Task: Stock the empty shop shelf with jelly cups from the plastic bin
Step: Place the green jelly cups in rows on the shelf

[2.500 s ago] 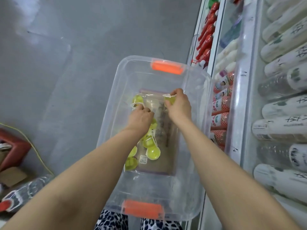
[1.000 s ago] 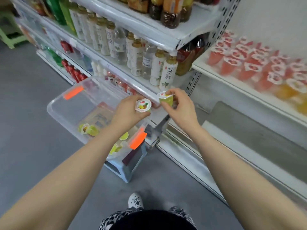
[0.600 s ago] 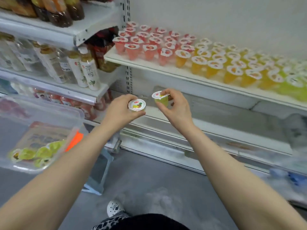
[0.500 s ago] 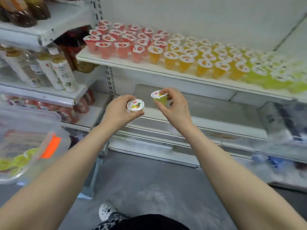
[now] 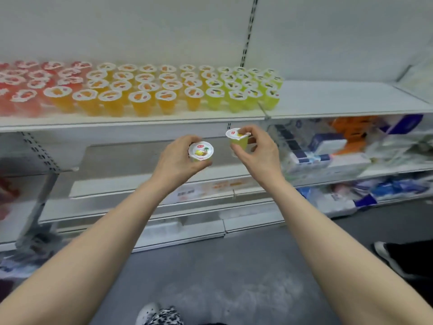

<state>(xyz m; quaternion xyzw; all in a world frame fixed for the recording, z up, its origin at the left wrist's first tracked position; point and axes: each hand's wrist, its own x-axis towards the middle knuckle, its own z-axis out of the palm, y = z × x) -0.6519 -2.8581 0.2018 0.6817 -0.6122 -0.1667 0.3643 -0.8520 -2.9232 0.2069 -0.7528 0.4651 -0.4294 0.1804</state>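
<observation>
Jelly cups (image 5: 201, 151), one held in my left grip (image 5: 178, 160), one in my right grip (image 5: 260, 156); I'd stand both upright beside the green row (image 5: 246, 95) on the shelf (image 5: 339, 99)

Blue-and-white packs (image 5: 328, 158) lie stacked at lower right; a black shoe (image 5: 407, 256) rests on the grey floor (image 5: 234, 266).

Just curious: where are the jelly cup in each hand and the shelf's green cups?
Left-hand jelly cup (image 5: 201, 150), head view, white lid.
Right-hand jelly cup (image 5: 239, 143), head view, green side.
Shelved green cups (image 5: 236, 104), head view, front cup's body.
</observation>
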